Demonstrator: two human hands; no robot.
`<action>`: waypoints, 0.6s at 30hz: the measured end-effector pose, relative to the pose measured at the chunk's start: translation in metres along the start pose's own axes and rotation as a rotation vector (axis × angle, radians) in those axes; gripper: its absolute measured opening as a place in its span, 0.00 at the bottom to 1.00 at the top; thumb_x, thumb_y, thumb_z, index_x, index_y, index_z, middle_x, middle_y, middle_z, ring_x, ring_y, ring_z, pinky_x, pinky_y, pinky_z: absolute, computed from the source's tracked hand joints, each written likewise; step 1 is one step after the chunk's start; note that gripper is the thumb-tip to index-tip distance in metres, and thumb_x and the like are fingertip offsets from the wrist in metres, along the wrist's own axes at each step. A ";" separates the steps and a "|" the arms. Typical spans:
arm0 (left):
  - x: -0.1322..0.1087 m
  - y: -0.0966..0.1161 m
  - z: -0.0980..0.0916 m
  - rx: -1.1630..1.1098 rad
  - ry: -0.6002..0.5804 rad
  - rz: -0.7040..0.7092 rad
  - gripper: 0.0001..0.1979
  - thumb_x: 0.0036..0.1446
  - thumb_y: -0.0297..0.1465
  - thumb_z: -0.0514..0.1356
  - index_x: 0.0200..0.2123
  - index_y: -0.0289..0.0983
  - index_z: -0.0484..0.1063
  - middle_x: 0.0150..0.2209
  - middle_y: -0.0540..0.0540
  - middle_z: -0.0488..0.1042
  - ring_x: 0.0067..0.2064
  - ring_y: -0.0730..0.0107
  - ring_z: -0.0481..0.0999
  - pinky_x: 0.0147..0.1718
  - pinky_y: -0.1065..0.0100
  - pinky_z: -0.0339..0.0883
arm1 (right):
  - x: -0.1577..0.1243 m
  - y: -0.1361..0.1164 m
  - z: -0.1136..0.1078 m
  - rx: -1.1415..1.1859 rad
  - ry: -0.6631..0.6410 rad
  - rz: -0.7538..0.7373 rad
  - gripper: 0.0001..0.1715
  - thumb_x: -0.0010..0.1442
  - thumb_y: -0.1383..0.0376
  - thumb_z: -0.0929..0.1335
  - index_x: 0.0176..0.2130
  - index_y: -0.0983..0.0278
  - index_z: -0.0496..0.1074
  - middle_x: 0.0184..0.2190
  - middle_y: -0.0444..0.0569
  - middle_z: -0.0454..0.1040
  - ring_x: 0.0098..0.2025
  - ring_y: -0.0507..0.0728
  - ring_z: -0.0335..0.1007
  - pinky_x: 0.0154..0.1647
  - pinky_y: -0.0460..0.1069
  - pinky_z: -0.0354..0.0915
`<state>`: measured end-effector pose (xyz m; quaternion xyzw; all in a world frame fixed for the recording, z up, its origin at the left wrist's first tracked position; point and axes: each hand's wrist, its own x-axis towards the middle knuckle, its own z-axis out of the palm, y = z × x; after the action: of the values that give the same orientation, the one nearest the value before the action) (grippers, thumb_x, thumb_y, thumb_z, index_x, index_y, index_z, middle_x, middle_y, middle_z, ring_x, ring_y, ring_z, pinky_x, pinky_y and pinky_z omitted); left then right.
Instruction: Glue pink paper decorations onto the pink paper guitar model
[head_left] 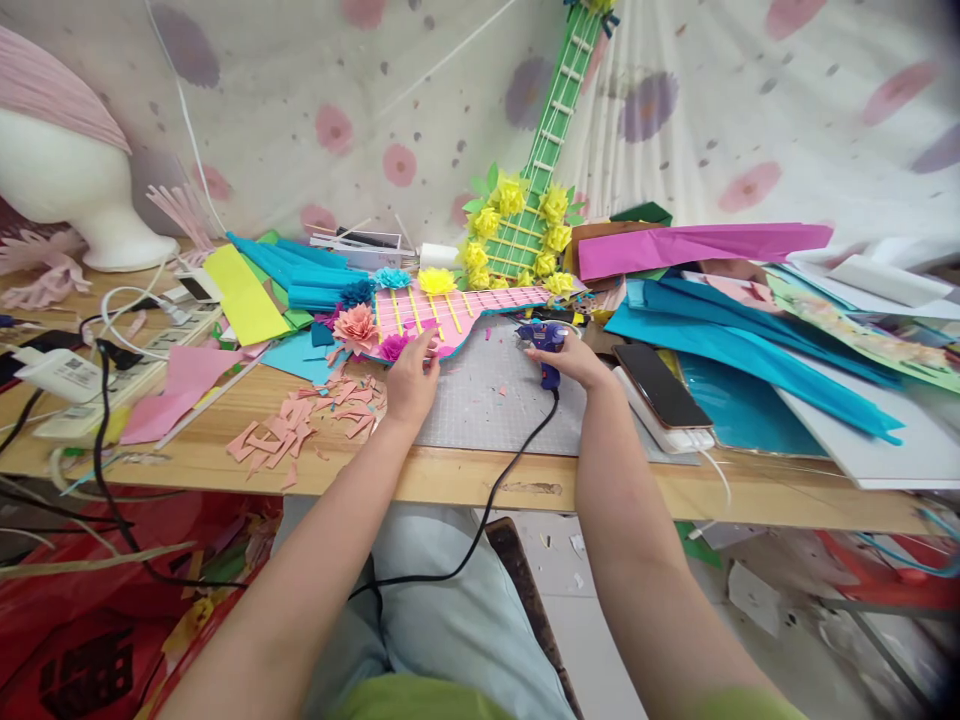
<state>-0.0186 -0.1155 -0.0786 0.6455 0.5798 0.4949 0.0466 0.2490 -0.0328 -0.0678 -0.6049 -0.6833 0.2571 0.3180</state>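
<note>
A pink paper guitar (480, 318) with white and yellow strings lies on the grey cutting mat (487, 400). Coral (355, 328), magenta (394, 346), yellow (438, 282) and blue (392, 278) paper flowers edge its body. My left hand (412, 380) is over the body's near edge, beside the magenta flower. Its fingers are drawn together near a small magenta bit; whether they pinch it is hard to see. To the right, my right hand (576, 358) grips a dark blue hot glue gun (546, 340), nozzle pointing left toward the guitar. A black cord (491, 490) hangs from the gun.
Behind stands a green paper guitar (536, 190) with yellow flowers. Coral paper scraps (300, 420) lie front left, near a power strip (135, 365). At right are a phone (661, 385), a white power bank (675, 435) and blue paper (750, 335). A white foam head (67, 190) stands far left.
</note>
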 end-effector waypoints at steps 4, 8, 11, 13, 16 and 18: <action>-0.007 0.000 0.004 0.023 -0.037 0.001 0.17 0.56 0.24 0.55 0.49 0.38 0.69 0.40 0.45 0.77 0.43 0.68 0.76 0.46 0.66 0.68 | -0.001 -0.008 0.011 -0.028 -0.009 0.099 0.25 0.46 0.50 0.71 0.38 0.65 0.74 0.34 0.52 0.76 0.38 0.60 0.72 0.43 0.55 0.68; -0.006 -0.002 0.007 0.114 -0.043 -0.002 0.14 0.56 0.25 0.57 0.46 0.38 0.71 0.38 0.46 0.78 0.43 0.66 0.76 0.47 0.66 0.66 | -0.004 -0.019 0.019 -0.075 0.040 0.191 0.23 0.48 0.52 0.70 0.38 0.65 0.75 0.36 0.55 0.77 0.40 0.62 0.73 0.45 0.56 0.67; -0.006 -0.005 0.009 0.159 -0.020 0.006 0.11 0.56 0.26 0.57 0.43 0.38 0.71 0.37 0.46 0.78 0.43 0.65 0.76 0.45 0.66 0.66 | -0.003 -0.023 0.022 -0.096 0.021 0.199 0.22 0.49 0.52 0.69 0.38 0.65 0.75 0.38 0.55 0.77 0.42 0.63 0.73 0.46 0.56 0.67; -0.005 -0.005 0.010 0.170 0.013 -0.005 0.10 0.56 0.26 0.57 0.43 0.38 0.71 0.37 0.46 0.78 0.41 0.66 0.76 0.44 0.67 0.66 | -0.003 -0.023 0.022 -0.099 0.022 0.191 0.22 0.49 0.52 0.69 0.38 0.65 0.75 0.38 0.56 0.77 0.43 0.64 0.73 0.47 0.58 0.67; 0.000 -0.003 0.008 0.217 0.053 0.004 0.10 0.58 0.27 0.54 0.43 0.38 0.71 0.38 0.45 0.77 0.40 0.67 0.76 0.42 0.67 0.66 | -0.003 -0.022 0.021 -0.104 0.031 0.193 0.23 0.49 0.52 0.69 0.38 0.66 0.75 0.39 0.57 0.77 0.44 0.66 0.73 0.48 0.59 0.66; 0.008 0.001 0.005 0.282 0.026 0.049 0.11 0.58 0.26 0.53 0.42 0.38 0.71 0.39 0.44 0.77 0.42 0.65 0.75 0.41 0.66 0.65 | -0.003 -0.022 0.021 -0.109 0.033 0.189 0.22 0.49 0.52 0.69 0.38 0.66 0.75 0.40 0.57 0.77 0.45 0.66 0.73 0.48 0.59 0.66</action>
<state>-0.0155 -0.1066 -0.0759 0.6533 0.6282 0.4177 -0.0640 0.2186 -0.0376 -0.0660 -0.6871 -0.6310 0.2382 0.2702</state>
